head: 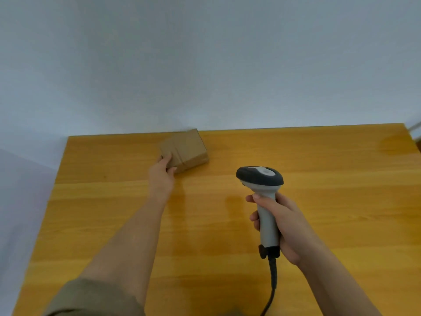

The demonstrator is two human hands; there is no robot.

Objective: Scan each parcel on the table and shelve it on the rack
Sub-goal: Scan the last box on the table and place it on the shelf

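Within left hand's grip: parcel's near corner.

No text, label, brand, number or sign can be read; the cardboard parcel shows only plain brown faces and a tape seam; the scanner head carries a pale oval patch, too blurred to tell any marking.
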